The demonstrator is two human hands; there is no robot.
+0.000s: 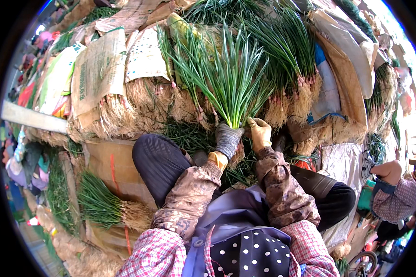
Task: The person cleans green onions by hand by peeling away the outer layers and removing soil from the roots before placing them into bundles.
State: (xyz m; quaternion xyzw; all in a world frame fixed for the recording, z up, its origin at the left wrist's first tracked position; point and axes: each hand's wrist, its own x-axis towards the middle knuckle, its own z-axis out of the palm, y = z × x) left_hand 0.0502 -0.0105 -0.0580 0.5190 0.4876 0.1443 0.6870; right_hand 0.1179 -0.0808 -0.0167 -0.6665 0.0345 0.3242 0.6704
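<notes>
My left hand, in a glove wrapped with grey material, is closed round a bunch of green onions. Their long leaves fan out away from me, and pale roots hang below the fist. Just right of the bunch, my right hand wears a yellowish glove. Its thumb and fingertips are pinched together close to the stems; what lies between them is too small to tell. More green onions with pinkish bulbs and straw-coloured roots lie beyond my hands.
A red-strapped cardboard sheet holds a finished-looking onion bundle at my left. Sacks cover rows of rooted bundles ahead. Loose green leaves lie between my legs. Another person sits at the right.
</notes>
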